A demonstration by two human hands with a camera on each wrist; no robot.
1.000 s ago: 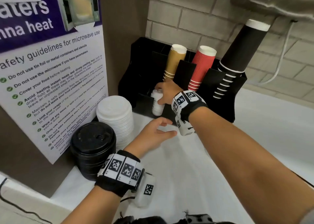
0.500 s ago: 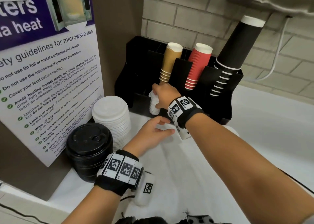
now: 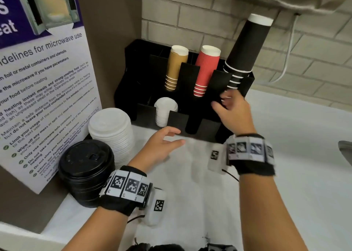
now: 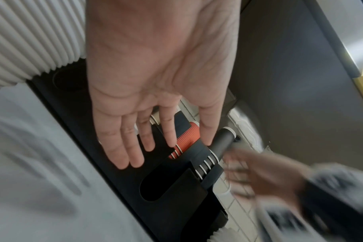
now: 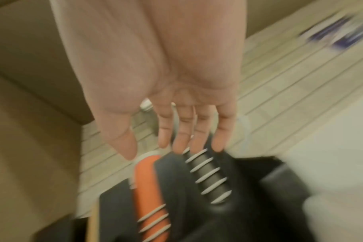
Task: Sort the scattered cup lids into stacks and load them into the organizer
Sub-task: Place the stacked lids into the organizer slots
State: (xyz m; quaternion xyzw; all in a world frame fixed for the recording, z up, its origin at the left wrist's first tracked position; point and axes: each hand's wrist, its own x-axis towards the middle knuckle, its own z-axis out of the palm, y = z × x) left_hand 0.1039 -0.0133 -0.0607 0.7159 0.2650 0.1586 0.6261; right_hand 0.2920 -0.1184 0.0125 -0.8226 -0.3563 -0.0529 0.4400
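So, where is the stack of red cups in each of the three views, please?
Head: stack of red cups, upper centre, in the black organizer.
Left wrist: centre, partly behind the left hand.
Right wrist: bottom centre, blurred.
Shared landmark: the stack of black cups beside it.

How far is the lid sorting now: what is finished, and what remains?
Done: one small white lid stack stands in a front slot of the organizer. In hand: nothing; left hand and right hand are both open. Left: the large white lid stack and black lid stack wait on the counter.
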